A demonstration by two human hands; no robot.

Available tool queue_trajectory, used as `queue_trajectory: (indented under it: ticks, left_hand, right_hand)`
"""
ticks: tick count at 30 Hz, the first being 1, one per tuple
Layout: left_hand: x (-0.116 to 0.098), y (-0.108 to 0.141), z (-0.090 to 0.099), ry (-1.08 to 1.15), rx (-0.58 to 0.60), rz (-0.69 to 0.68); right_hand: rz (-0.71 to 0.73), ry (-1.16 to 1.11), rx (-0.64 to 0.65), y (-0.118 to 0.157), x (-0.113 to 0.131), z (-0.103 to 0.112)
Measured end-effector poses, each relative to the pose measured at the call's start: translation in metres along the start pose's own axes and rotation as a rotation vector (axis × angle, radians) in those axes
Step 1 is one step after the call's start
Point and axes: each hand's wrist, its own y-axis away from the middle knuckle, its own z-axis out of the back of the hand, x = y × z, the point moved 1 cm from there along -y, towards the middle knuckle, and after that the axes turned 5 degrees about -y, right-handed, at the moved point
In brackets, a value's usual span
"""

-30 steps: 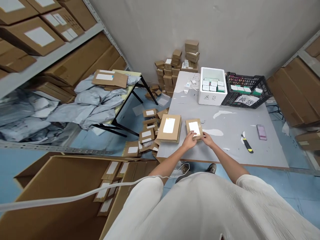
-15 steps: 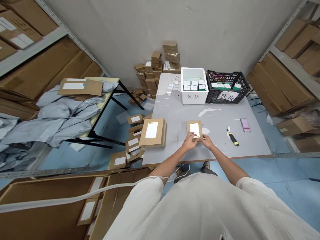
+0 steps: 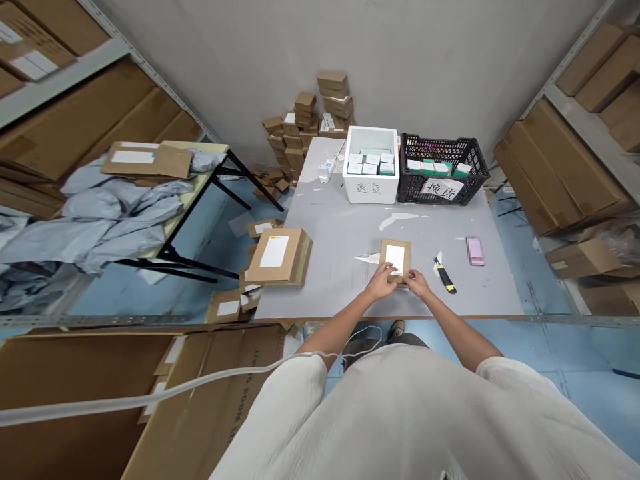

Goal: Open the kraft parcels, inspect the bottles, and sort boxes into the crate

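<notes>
A small cardboard box point(image 3: 406, 253) with a white label lies near the front of the grey table point(image 3: 330, 267). My left hand point(image 3: 381, 281) grips its near left corner, with fingers resting over the label's lower edge. At the near right corner, my right hand point(image 3: 417, 283) is closed on the box's edge. Just right of that hand lies a utility knife point(image 3: 445, 275) with a black and yellow handle. A larger labelled cardboard box point(image 3: 295, 257) sits at the table's left front.
At the table's back stand a white foam bin point(image 3: 371, 192) and a black plastic crate point(image 3: 470, 190), both holding small boxes. A pink blurred item point(image 3: 475, 251) lies right. Cartons pile up behind point(image 3: 305, 123). A white cable point(image 3: 210, 380) crosses at lower left.
The view has shifted, so the table and most things on it appear further left. Both hands still hold the small box, which now sits nearer the knife and further from the large box.
</notes>
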Motion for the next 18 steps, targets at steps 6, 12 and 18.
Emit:
queue_trajectory:
  ticks: [6,12,18]
  left_hand:
    - [-0.006,-0.005,-0.009,-0.037,0.02,0.048]
    - [-0.01,0.016,-0.001,-0.178,0.044,0.109]
    - [-0.007,0.027,-0.001,-0.105,0.122,0.178]
  right_hand:
    - [-0.046,-0.033,0.01,0.011,-0.018,0.014]
    - [0.158,0.166,-0.134,-0.02,0.01,0.032]
    - [0.23,0.561,0.033,-0.068,0.049,0.029]
